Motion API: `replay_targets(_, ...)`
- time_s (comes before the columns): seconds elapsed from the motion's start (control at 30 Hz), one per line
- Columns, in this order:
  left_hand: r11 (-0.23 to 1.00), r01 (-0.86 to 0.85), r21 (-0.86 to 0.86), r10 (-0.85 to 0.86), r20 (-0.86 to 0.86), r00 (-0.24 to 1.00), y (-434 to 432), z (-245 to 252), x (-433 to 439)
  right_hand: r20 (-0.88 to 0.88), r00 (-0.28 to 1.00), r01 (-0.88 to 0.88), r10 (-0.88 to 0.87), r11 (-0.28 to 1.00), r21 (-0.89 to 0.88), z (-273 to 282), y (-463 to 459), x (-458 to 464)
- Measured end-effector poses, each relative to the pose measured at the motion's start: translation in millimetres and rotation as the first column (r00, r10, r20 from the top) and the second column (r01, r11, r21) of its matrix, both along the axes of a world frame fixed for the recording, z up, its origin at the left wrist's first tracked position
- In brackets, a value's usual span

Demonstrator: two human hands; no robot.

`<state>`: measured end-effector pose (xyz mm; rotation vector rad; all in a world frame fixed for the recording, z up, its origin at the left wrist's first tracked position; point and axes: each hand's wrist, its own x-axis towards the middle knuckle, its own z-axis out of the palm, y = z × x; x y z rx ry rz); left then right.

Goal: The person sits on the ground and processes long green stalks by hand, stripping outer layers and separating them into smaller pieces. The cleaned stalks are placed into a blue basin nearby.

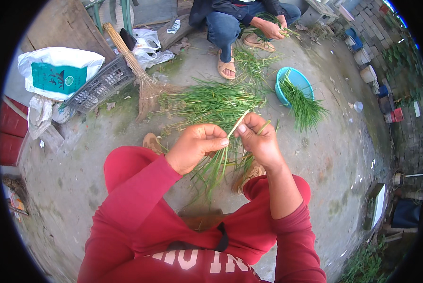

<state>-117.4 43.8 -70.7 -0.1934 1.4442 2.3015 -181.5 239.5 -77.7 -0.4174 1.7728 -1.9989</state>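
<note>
Between thumb and fingers, my left hand [201,144] grips a thin bunch of green stalks [215,169], whose leaves hang down below it. My right hand [259,136] pinches near the pale upper end of the same stalks and also has a greenish strip between its fingers. Beyond both hands, a large pile of long green leafy stalks [215,102], perhaps chives, lies on the concrete ground. To the right of the pile a turquoise plastic basin [306,83] holds more of the green leaves [305,108], which spill over its near rim.
Another person [239,26] squats at the top, holding stalks in both hands. A straw broom [151,88] lies left of the pile, against a dark plastic crate [100,85] with a white and green bag [61,72]. Buckets [369,74] line the brick wall at right.
</note>
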Motion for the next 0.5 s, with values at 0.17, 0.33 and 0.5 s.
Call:
replay_targets(0.17,0.999,0.012,0.044,-0.011,-0.033,0.999,-5.6,-12.8,-1.0,0.237,0.949,0.247,-0.209,0.959,-0.141,8.5,3.9,-5.6)
replay_targets(0.33,0.992,-0.105,0.066,0.101,0.063,0.993,-13.5,-19.7,-4.2,0.319,0.924,0.287,-0.211,0.934,-0.214,7.7,23.5,-18.2)
replay_targets(0.5,0.985,0.003,-0.171,-0.012,-0.052,0.999,-8.9,-10.5,-6.4,0.532,0.844,0.280,-0.063,0.899,-0.338,-8.5,9.5,-11.5)
